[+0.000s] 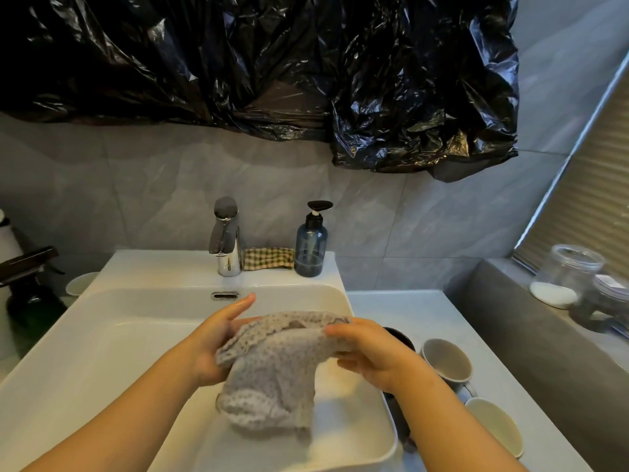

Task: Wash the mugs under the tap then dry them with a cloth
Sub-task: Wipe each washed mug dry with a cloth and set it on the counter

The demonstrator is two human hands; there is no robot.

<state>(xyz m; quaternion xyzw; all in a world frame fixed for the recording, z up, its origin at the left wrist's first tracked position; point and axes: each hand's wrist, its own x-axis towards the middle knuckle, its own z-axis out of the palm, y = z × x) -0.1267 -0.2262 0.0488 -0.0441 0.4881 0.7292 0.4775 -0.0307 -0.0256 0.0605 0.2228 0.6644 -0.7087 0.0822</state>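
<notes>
Here, above the white sink [102,335], a speckled grey cloth [272,369] hangs bunched. My right grip [377,356] curls round its top edge; my left grip [218,338] presses it, fingers straight. A grey mug [446,361] and a cream mug [493,425] sit on the bench [425,311] beside the sink.

dark mug [401,335] mostly behind right hand [377,359], inside of cloth [272,366] unseen, spray bottle [30,304] cut by left edge

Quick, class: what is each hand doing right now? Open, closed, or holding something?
Left hand: open, straight fingers against the cloth.
Right hand: closed, pinching the cloth.
</notes>
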